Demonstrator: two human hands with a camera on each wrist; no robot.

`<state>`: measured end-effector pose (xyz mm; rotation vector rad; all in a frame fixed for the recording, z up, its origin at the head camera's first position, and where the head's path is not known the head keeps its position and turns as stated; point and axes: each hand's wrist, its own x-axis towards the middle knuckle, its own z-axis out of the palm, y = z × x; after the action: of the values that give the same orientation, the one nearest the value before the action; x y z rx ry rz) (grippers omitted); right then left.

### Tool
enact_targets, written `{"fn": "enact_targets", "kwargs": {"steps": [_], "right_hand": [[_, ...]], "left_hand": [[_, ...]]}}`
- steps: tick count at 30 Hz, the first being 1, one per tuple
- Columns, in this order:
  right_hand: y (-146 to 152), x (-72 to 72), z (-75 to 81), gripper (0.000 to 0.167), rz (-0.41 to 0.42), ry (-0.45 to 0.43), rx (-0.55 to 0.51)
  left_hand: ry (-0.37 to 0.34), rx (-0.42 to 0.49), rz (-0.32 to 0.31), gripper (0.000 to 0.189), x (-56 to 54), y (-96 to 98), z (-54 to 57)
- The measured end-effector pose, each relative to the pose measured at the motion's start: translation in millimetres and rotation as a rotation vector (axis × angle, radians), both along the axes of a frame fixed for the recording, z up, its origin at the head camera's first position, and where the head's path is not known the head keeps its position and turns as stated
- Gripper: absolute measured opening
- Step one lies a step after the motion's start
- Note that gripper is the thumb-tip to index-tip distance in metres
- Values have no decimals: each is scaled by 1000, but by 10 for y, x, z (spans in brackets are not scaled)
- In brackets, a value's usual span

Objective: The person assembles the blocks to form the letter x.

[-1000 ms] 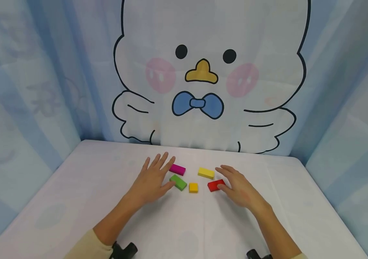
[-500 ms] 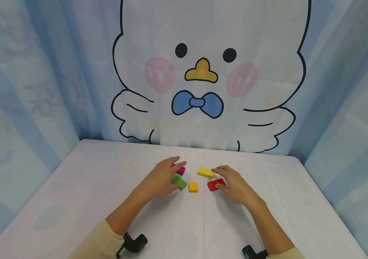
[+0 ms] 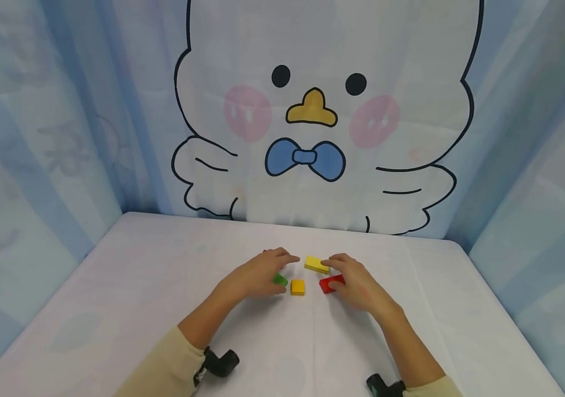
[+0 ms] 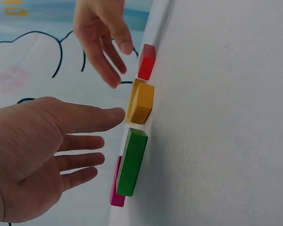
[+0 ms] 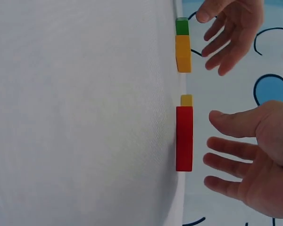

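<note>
Orange block [image 3: 298,288] between green block [image 4: 132,162] and red block [image 5: 184,139]; yellow block [image 3: 315,265] beyond; magenta block [image 4: 117,190] behind green, pose unclear.

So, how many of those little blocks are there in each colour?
Red block: 1
Yellow block, the longer one: 1
Orange-yellow block, the small one: 1
Green block: 1
Magenta block: 1
Total: 5

Behind the white table [image 3: 113,298], a blue curtain [image 3: 133,110] shows a cartoon bird [image 3: 312,113] (blue bow tie [image 3: 305,157])
</note>
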<state>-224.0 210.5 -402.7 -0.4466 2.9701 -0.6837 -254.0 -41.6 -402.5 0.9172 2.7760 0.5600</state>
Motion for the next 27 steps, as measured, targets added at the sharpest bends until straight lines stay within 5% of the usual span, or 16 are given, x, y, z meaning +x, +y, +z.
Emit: {"fn": "enact_targets", "kwargs": {"steps": [14, 27], "right_hand": [[13, -43, -56, 37, -4, -27, -20], [36, -25, -70, 40, -23, -53, -6]], "left_hand": [[-83, 34, -15, 59, -62, 62, -10], [-80, 27, -120, 47, -110, 173, -97]]}}
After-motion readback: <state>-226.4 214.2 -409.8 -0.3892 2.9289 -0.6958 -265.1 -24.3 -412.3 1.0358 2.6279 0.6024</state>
